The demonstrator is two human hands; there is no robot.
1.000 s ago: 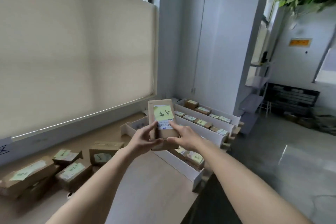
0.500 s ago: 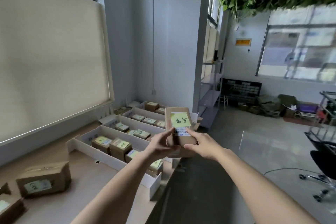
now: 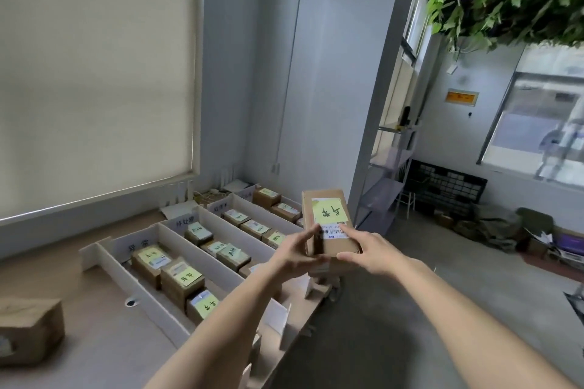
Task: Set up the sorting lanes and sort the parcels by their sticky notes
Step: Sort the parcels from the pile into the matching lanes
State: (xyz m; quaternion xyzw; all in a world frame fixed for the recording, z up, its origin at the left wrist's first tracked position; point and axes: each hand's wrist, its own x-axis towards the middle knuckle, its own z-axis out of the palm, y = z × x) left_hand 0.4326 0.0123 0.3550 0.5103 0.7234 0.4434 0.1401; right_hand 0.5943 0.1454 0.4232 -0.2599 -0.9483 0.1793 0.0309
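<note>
A brown cardboard parcel (image 3: 328,246) with a yellow sticky note (image 3: 328,211) and a barcode label is held up in front of me, above the right end of the lanes. My left hand (image 3: 292,256) grips its left side, thumb on the front. My right hand (image 3: 371,251) holds its right side and lower edge. On the wooden table (image 3: 94,319) lie white sorting lanes (image 3: 145,294) side by side, each with a handwritten label at the far end. Several note-bearing parcels (image 3: 180,278) sit inside them.
One unsorted parcel (image 3: 28,330) lies at the left edge of the table. A blind-covered window runs along the left wall. Beyond the table's right edge are a concrete floor, a metal shelf (image 3: 388,174), a black crate (image 3: 445,186) and clutter by the far wall.
The view has swung right, so the lanes now sit to the left and the pile of unsorted parcels has left the frame. Both hands still hold the same parcel.
</note>
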